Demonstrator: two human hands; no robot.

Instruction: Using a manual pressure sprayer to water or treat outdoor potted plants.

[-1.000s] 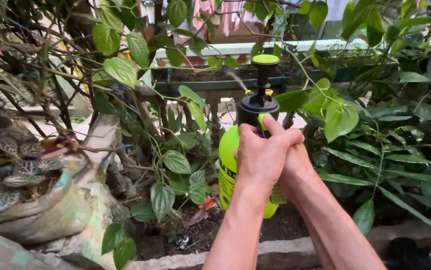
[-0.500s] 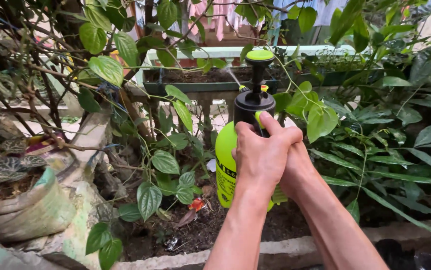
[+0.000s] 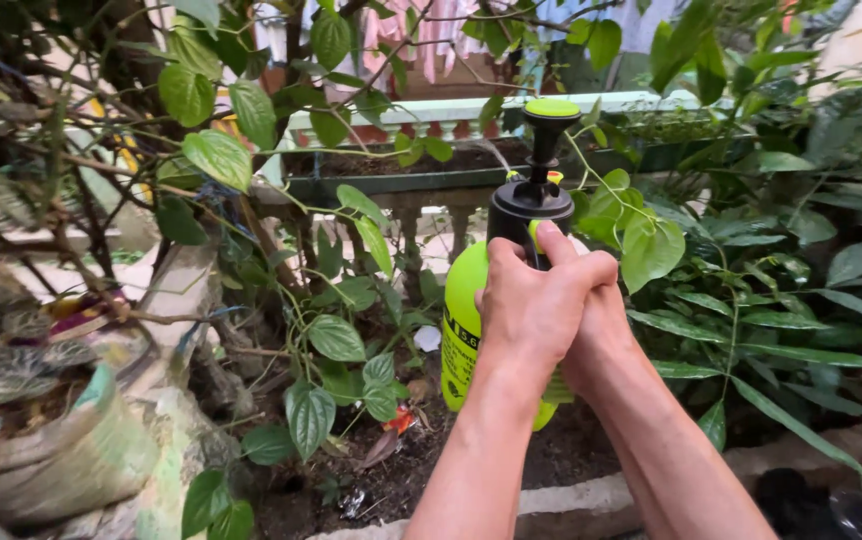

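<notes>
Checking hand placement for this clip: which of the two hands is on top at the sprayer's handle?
The left hand: it wraps over the right hand, with its thumb on the green trigger of the sprayer.

Home garden, outdoors. A soil bed (image 3: 401, 470) edged by a concrete curb (image 3: 571, 495) is crowded with leafy plants (image 3: 331, 340). A long planter (image 3: 391, 170) of earth is set on a balustrade (image 3: 431, 225) behind. Laundry (image 3: 431, 30) is hung beyond it. A filled sack (image 3: 61, 450) with patterned foliage is seen at left.
</notes>
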